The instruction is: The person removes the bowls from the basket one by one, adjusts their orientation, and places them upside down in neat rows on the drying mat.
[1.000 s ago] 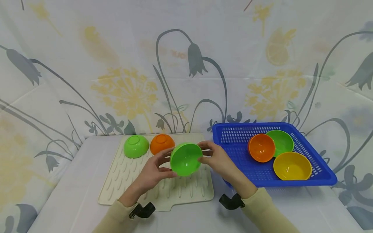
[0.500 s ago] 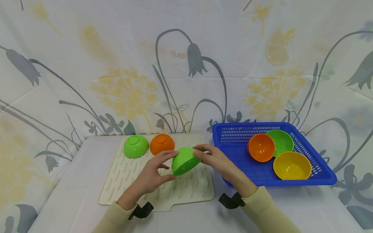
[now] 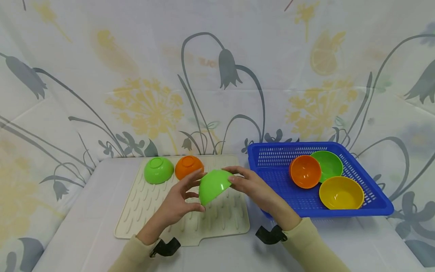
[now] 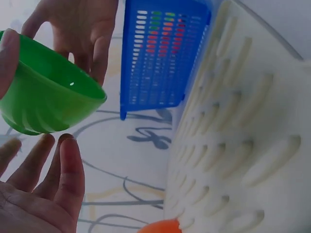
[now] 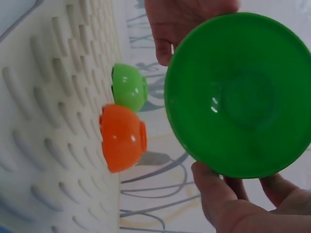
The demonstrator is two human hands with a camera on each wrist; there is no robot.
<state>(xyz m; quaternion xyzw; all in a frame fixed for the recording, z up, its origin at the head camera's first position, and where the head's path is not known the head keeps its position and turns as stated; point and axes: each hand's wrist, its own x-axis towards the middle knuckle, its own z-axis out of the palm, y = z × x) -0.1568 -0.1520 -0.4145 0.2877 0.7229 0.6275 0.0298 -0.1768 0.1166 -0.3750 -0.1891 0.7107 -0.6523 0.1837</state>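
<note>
Between both hands, over the cream ridged drying mat (image 3: pixel 153 211), is a green bowl (image 3: pixel 213 186), tilted with its outside toward the head camera. My left hand (image 3: pixel 176 200) holds its left side, thumb at the rim and fingertips by the base (image 4: pixel 39 134). On the upper right, my right hand (image 3: pixel 253 185) pinches the rim, the fingers partly behind it. The right wrist view looks straight into the smooth inside of the green bowl (image 5: pixel 243 97). Upside down at the back of the mat stand another green bowl (image 3: pixel 158 170) and an orange bowl (image 3: pixel 188 167).
A blue perforated basket (image 3: pixel 272 181) stands to the right of the mat. In it lie orange (image 3: pixel 305 172), green (image 3: pixel 329 166) and yellow (image 3: pixel 341 193) bowls, openings up. A patterned cloth (image 3: pixel 217 105) hangs behind the white-covered table (image 3: pixel 88 211).
The held green bowl has turned over: its opening faced the head camera a second ago, and now its outside does. Both hands shifted their fingers on it. The other bowls stayed put.
</note>
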